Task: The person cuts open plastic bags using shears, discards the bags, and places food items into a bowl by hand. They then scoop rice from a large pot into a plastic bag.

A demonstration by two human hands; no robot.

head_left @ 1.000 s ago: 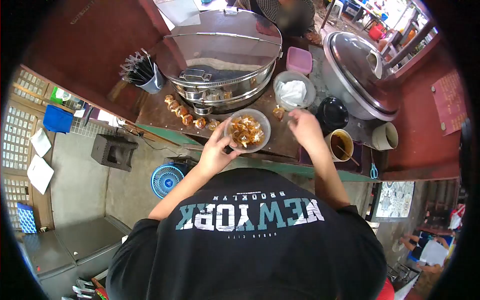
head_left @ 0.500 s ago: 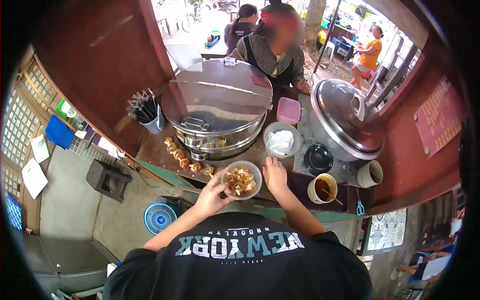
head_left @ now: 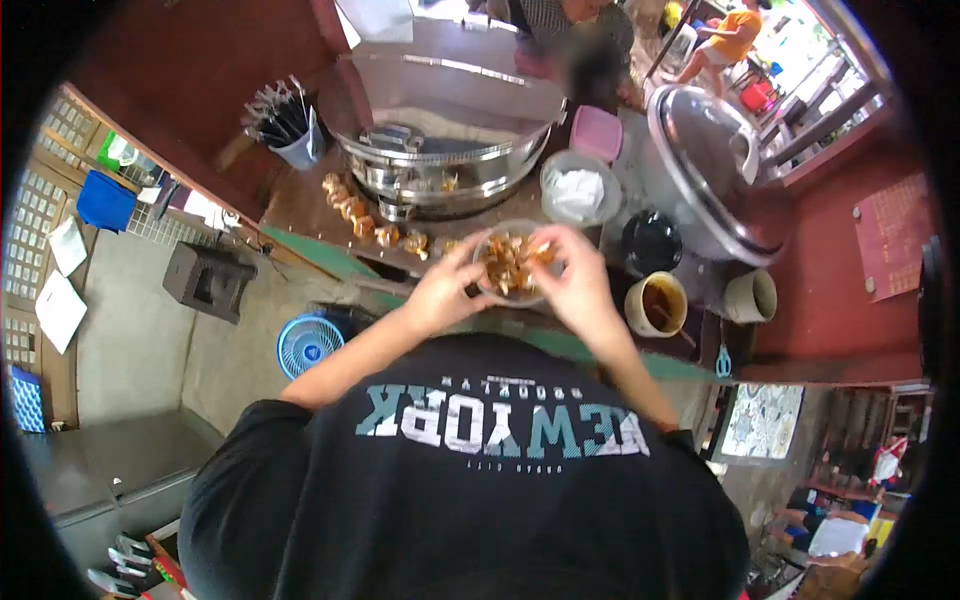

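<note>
A round clear bowl (head_left: 510,292) of brownish food pieces (head_left: 507,262) is at the counter's near edge. My left hand (head_left: 447,290) grips the bowl's left side, thumb and fingers around its rim. On the right, my right hand (head_left: 580,280) has its fingers bent together at the bowl's right rim, over the food; what they pinch, if anything, is too small to make out. A row of wrapped food pieces (head_left: 355,212) lies left of the bowl. Behind it stands a clear tub (head_left: 580,190) with white material inside.
Large round steamer (head_left: 450,165) at centre back, big lidded pot (head_left: 700,160) at right. Nearby are a black bowl (head_left: 652,240), a sauce cup (head_left: 655,305), an empty beige cup (head_left: 750,296), a pink box (head_left: 597,133) and a utensil holder (head_left: 300,150). A person stands across the counter.
My right hand has left the counter beside the bowl and come to its right rim, fingers over the food. My left hand still holds the bowl. The view has tilted down.
</note>
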